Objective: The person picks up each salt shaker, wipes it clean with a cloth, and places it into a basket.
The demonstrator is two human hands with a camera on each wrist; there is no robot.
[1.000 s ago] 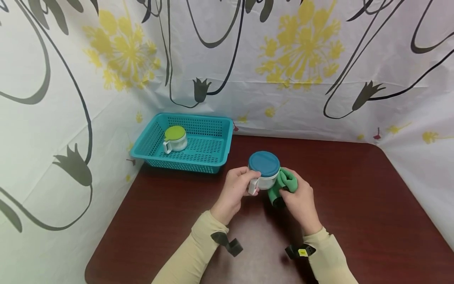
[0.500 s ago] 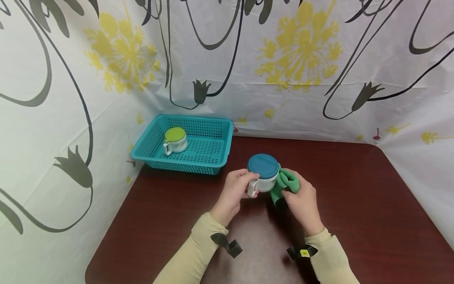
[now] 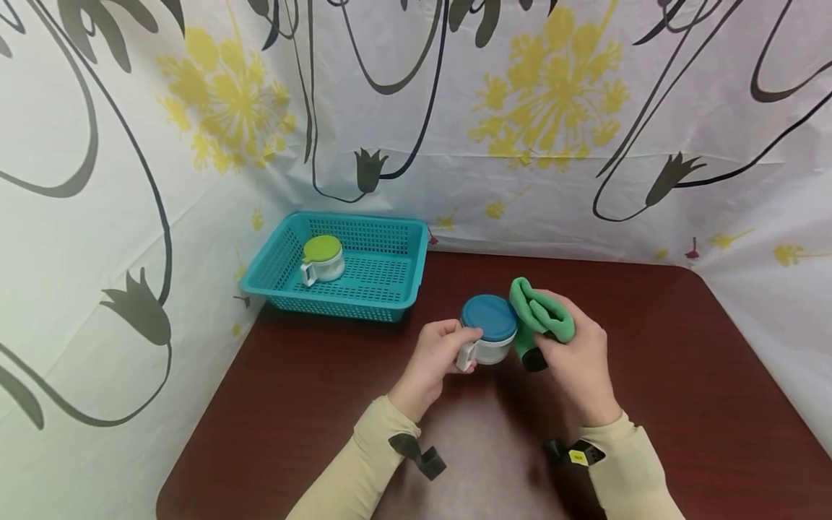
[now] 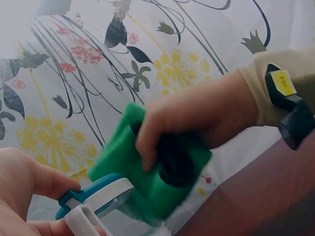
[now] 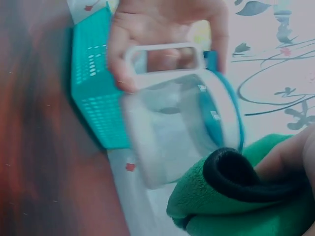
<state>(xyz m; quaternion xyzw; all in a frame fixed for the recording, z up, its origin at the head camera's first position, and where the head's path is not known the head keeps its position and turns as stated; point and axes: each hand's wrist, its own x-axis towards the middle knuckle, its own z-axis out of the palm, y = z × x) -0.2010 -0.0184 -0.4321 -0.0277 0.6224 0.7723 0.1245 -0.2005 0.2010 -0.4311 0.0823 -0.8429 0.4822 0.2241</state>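
Note:
My left hand [image 3: 434, 361] grips a clear jar [image 5: 167, 132] by its white handle [image 5: 162, 59], thumb near the blue lid [image 3: 490, 318]. The jar is held up above the table, lid uppermost. In my right hand [image 3: 581, 361] is a folded green cloth [image 3: 542, 315] with a dark edge or lining, bunched between thumb and fingers. The cloth is close against the jar's right side; whether it touches I cannot tell. In the left wrist view the cloth [image 4: 152, 182] stands behind the lid [image 4: 101, 189].
A turquoise basket [image 3: 338, 306] stands at the back left of the dark red table [image 3: 312, 404]. Inside it sits a similar jar with a green lid [image 3: 322, 248]. A patterned white sheet [image 3: 416, 108] hangs behind and along the sides.
My right hand and the cloth have shifted right, with more of the cloth now showing beside the jar. My left hand and the jar have moved slightly toward me and right.

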